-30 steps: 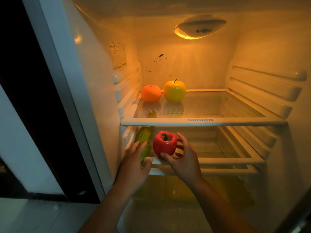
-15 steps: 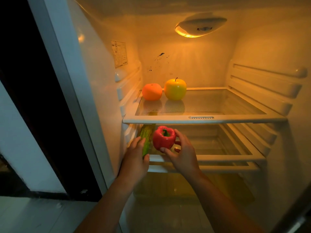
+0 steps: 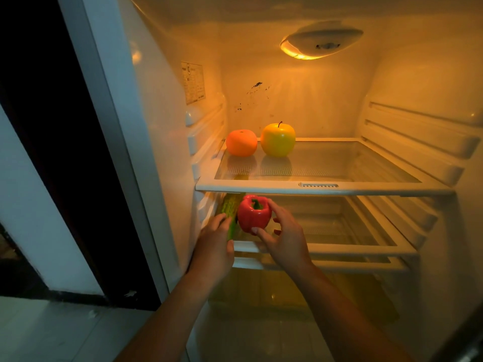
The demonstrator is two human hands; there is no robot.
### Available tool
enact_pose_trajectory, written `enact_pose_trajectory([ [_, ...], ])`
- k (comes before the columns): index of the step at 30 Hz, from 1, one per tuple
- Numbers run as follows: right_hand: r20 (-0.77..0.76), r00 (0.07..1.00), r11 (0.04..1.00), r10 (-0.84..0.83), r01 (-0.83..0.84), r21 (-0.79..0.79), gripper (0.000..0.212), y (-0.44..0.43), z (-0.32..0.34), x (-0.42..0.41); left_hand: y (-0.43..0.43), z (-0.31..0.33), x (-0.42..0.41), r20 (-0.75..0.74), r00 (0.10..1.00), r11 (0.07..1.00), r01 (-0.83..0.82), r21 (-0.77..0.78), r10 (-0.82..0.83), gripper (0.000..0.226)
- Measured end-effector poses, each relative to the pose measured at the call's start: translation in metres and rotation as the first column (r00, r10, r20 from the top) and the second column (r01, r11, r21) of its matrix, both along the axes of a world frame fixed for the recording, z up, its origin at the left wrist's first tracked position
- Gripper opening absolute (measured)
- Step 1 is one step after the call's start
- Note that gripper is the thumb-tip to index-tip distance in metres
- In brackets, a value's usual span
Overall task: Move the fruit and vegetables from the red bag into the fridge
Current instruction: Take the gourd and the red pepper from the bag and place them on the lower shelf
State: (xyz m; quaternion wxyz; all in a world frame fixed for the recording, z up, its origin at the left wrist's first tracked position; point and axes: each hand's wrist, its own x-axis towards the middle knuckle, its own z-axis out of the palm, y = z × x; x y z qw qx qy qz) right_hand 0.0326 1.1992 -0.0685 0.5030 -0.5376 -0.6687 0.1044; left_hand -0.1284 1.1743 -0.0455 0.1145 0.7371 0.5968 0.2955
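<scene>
The fridge stands open and lit. My right hand [image 3: 283,237] grips a red bell pepper [image 3: 253,213] just under the front lip of the upper shelf [image 3: 321,184], above the front of the middle shelf [image 3: 339,249]. My left hand [image 3: 213,250] holds a bumpy green vegetable [image 3: 230,207] that points into the fridge by the left wall, touching the pepper's left side. An orange [image 3: 241,142] and a yellow apple [image 3: 277,139] sit side by side at the back left of the upper shelf. The red bag is out of view.
A lamp [image 3: 320,40] glows on the fridge ceiling. Ribbed shelf rails [image 3: 418,142] run along the right wall. A lower shelf [image 3: 326,266] lies just beneath the middle one. Left of the fridge are a dark door frame [image 3: 65,152] and pale floor [image 3: 52,333].
Both hands have moved a little forward and up into the fridge, carrying the pepper and the green vegetable closer to the underside of the upper shelf.
</scene>
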Motion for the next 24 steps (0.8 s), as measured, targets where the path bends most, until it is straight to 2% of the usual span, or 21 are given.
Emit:
enact_pose_trajectory([
  [6, -0.038, 0.999, 1.0, -0.017, 0.016, -0.023, 0.073, -0.015, 0.004, 0.004, -0.006, 0.001, -0.005, 0.0, 0.998, 0.994, 0.063, -0.084, -0.063, 0.067],
  [14, -0.171, 0.984, 0.997, -0.06, 0.052, -0.053, 0.055, -0.059, -0.016, 0.004, -0.038, -0.003, -0.008, -0.015, 0.992, 0.992, 0.122, -0.037, -0.122, 0.064],
  [17, -0.221, 0.973, 0.992, -0.069, 0.044, -0.115, 0.053, -0.08, -0.021, 0.001, -0.051, -0.007, -0.013, -0.023, 0.986, 0.986, 0.168, 0.0, -0.168, 0.059],
  [20, -0.206, 0.972, 0.984, -0.11, 0.077, -0.161, 0.05, -0.106, -0.033, 0.0, -0.064, -0.014, -0.017, -0.009, 0.971, 0.971, 0.238, 0.035, -0.238, 0.054],
  [24, -0.197, 0.961, 0.953, -0.196, 0.14, -0.268, 0.049, -0.143, -0.052, 0.0, -0.08, -0.032, -0.024, 0.062, 0.943, 0.944, 0.33, -0.027, -0.328, 0.052],
])
